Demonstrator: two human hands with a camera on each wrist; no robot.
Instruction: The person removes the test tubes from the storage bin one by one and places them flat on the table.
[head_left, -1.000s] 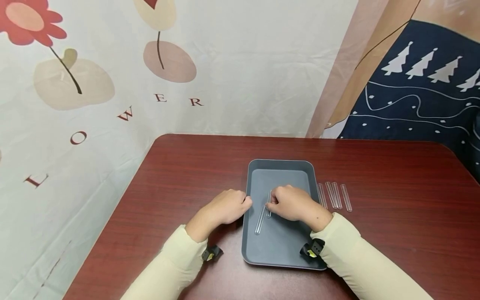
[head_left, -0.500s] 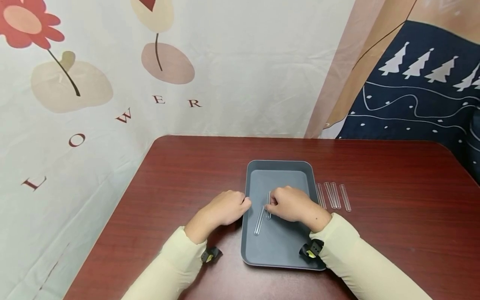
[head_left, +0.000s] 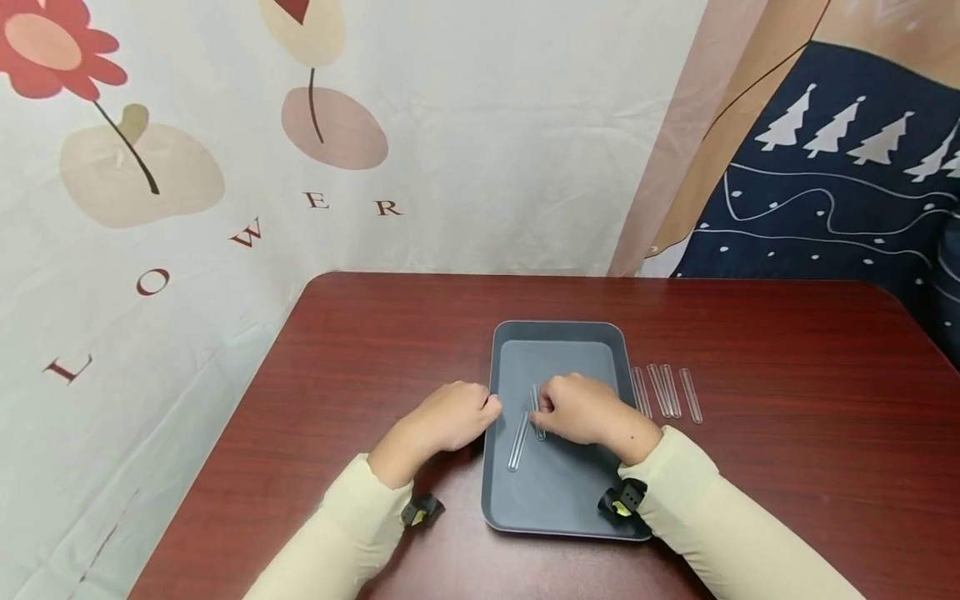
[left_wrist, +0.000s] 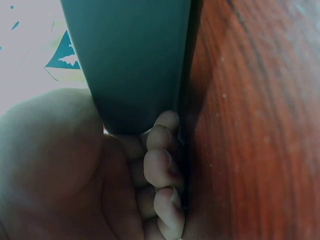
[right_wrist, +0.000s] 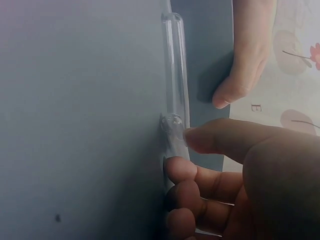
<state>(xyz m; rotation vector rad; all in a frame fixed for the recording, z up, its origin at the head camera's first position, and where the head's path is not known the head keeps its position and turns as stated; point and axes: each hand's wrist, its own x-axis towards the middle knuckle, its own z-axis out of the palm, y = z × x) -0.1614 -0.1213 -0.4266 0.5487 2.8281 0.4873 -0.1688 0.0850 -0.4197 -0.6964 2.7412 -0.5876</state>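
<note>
My right hand (head_left: 581, 408) is over the middle of the grey tray (head_left: 555, 492) and pinches a clear glass test tube (head_left: 535, 398) between thumb and forefinger. In the right wrist view, the thumb tip lies against this tube (right_wrist: 175, 142), whose lower part is hidden by the fingers. A second test tube (head_left: 518, 442) lies in the tray just left of it, at a slant. At the tray's left edge, my left hand (head_left: 446, 414) grips the rim. The left wrist view has its curled fingers (left_wrist: 160, 167) low against the tray's side wall (left_wrist: 130, 60), close to the tabletop.
Right of the tray, several more test tubes (head_left: 690, 396) lie side by side on the dark red wooden table (head_left: 787, 467). A printed cloth (head_left: 480, 142) hangs behind the table's far edge. Each wrist carries a small black camera (head_left: 423, 509).
The pinched test tube has turned slightly in the tray: its far end has swung left and its near end right. Both hands stay almost in place. The head view has shifted a little.
</note>
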